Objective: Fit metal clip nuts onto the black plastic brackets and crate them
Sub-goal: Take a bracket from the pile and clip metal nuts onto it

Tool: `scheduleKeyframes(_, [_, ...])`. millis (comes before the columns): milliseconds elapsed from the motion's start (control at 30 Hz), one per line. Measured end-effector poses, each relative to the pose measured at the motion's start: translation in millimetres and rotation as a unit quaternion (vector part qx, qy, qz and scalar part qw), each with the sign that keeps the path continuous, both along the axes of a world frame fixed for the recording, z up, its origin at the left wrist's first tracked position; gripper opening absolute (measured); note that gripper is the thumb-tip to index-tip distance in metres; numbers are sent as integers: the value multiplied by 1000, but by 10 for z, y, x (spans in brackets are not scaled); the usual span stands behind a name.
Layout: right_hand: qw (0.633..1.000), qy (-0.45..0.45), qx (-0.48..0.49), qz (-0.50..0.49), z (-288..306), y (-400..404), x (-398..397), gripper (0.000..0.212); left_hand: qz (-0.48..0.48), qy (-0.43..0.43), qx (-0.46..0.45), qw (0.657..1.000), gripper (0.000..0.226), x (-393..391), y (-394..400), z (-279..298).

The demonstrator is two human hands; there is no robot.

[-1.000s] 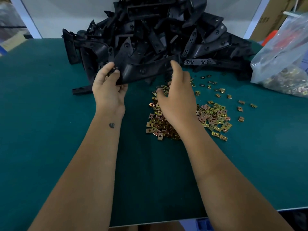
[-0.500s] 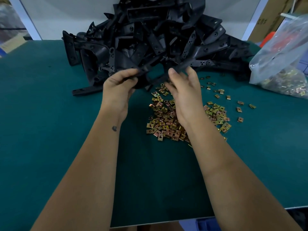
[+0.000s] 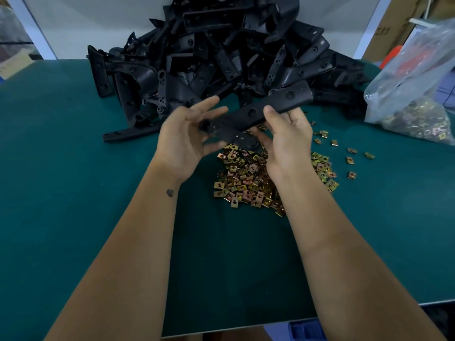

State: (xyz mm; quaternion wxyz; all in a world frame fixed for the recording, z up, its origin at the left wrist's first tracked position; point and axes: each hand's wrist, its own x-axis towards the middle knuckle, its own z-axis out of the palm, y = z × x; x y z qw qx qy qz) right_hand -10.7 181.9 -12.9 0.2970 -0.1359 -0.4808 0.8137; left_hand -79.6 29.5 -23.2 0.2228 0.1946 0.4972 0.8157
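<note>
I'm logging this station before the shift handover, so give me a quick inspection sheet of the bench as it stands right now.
Surface: green mat on the table, no damage seen.
Job's things: held bracket raised above the mat; bracket pile at the back; loose clip nuts in a heap under the hands, a few strays to the right. No nut seen on the held bracket.
Clutter: clear bag of more nuts at the right edge.
Grippers: left hand supports the bracket's lower end, fingers blurred; right hand pinches its middle.
Cables: nothing seen.
Surroundings: cardboard boxes behind right; blue crate below the near edge.
</note>
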Motion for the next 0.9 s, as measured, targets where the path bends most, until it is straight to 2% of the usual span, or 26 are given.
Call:
scheduleKeyframes(100, [998, 25, 25, 52, 24, -24, 2, 18, 10, -29, -73, 997, 21, 39, 38, -9])
scheduleKeyframes(167, [995, 31, 59, 68, 33, -38, 2, 21, -24, -18, -127, 991, 8, 53, 41, -9])
scheduleKeyframes(233, [994, 24, 91, 63, 38, -38, 1, 22, -64, -3, -146, 987, 14, 53, 19, -4])
scheduleKeyframes(300, [988, -27, 146, 37, 28, -31, -6, 24, -49, -26, -105, 993, 21, 29, 9, -12])
scheduleKeyframes(367, [960, -115, 257, -11, 2, -15, -14, 27, 6, -88, -22, 996, 14, -1, -4, -31])
scheduleKeyframes(433, [893, -182, 410, -36, -40, -6, -19, 30, 54, -148, 69, 985, 7, -32, -29, -48])
scheduleKeyframes(500, [808, -228, 544, -18, -92, -14, -9, 33, 76, -188, 147, 968, 8, -57, -52, -78])
scheduleKeyframes(600, [662, -296, 689, 23, -172, -87, -21, 48, 73, -187, 154, 967, 12, -62, -29, -87])
scheduleKeyframes(633, [631, -308, 711, 29, -182, -124, -30, 50, 74, -182, 142, 970, 14, -64, -3, -93])
scheduleKeyframes(667, [621, -310, 719, 31, -184, -160, -40, 48, 83, -182, 132, 971, 15, -62, 23, -100])
scheduleKeyframes(900, [643, -272, 715, 22, -144, -240, -44, 31, 184, -214, 96, 955, 15, -38, 135, -139])
